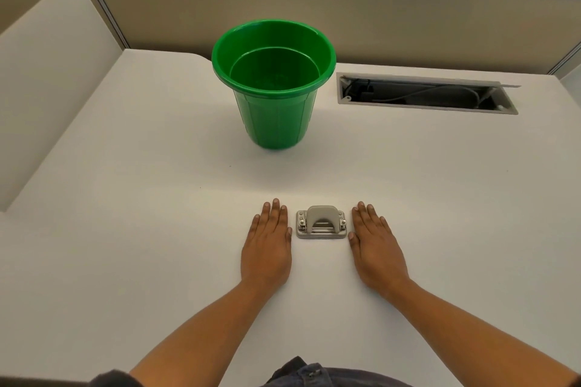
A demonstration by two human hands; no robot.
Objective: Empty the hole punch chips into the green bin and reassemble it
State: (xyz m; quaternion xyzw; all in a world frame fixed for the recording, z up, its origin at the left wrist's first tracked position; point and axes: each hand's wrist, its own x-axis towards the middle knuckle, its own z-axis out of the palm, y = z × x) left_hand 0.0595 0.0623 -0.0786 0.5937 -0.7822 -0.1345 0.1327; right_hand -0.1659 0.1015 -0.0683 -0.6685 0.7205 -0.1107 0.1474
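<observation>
Grey and fully assembled, the hole punch [321, 223] sits untouched on the white desk [125, 229], between a person's two hands and well short of the green bin [273, 82] standing upright farther back. By the look of it the job has not begun: tray removal, emptying and refitting all remain. The left hand [267, 245] and right hand [375, 248] lie flat, palms down, fingers extended and together, holding nothing, just beside the punch.
</observation>
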